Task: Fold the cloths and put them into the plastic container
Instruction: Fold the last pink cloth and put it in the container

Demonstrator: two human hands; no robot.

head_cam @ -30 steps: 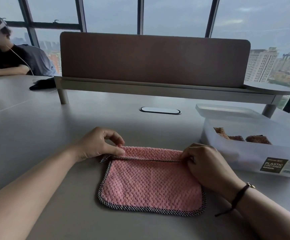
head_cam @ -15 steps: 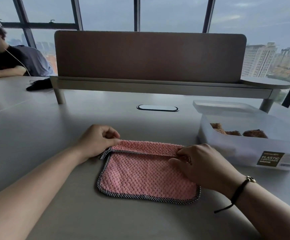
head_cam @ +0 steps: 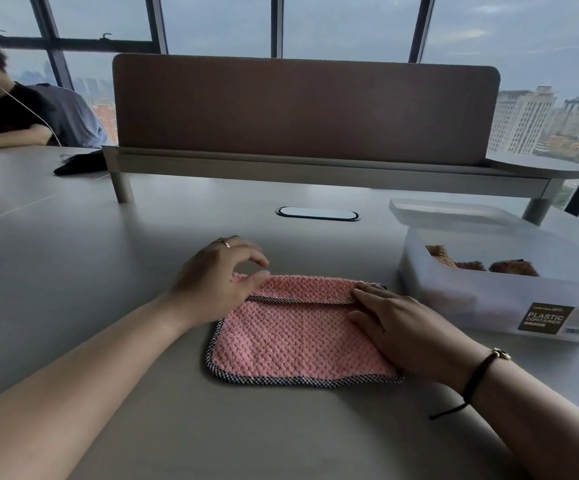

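While the right hand (head_cam: 405, 327) lies flat with straight fingers on the right side of the pink waffle-textured cloth with checked trim (head_cam: 295, 337), the left hand (head_cam: 217, 284) hovers at its far left corner, fingers loosely curled, apparently holding nothing. The first fold looks underway: its far edge is turned over. Next, a second fold, then the translucent plastic container (head_cam: 495, 299), just right.

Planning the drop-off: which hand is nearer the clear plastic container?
Right hand, resting flat on the pink cloth just left of the clear plastic container. Left hand is at the cloth's far-left corner.
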